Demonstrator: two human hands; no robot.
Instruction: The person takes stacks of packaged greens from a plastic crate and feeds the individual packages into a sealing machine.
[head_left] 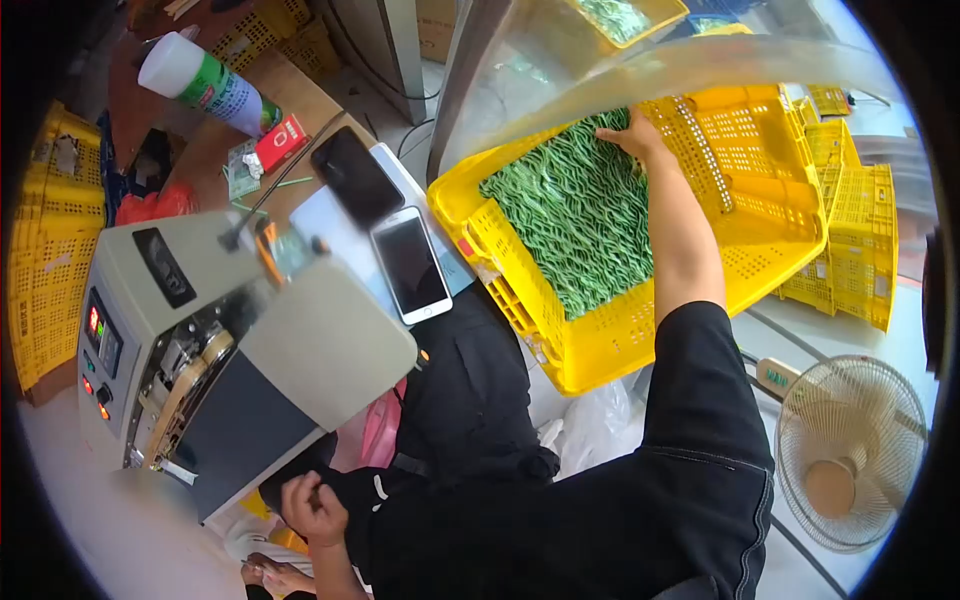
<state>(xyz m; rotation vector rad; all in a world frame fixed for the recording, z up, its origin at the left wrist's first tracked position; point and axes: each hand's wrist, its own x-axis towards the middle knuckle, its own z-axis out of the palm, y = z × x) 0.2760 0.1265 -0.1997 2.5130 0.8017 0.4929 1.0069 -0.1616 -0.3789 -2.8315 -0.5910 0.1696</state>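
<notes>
Reaching into the yellow crate point(600, 360), my right hand point(632, 138) lies on the far edge of a layer of green wavy strands point(580, 215); its thumb is spread, and whether it grips any strand cannot be made out. My left hand point(314, 510) is low in the view, below the grey machine point(330, 330), with its fingers curled in. What those fingers hold, if anything, is hidden. The machine's tan tape roll point(190, 385) and lit red display point(96, 320) face left.
Two phones, one black point(355, 175) and one white-framed point(412, 265), lie between machine and crate. A spray can point(210, 85) and red box point(280, 145) stand behind. A fan point(850, 450) is at right. Another person's hands point(275, 575) show at bottom left.
</notes>
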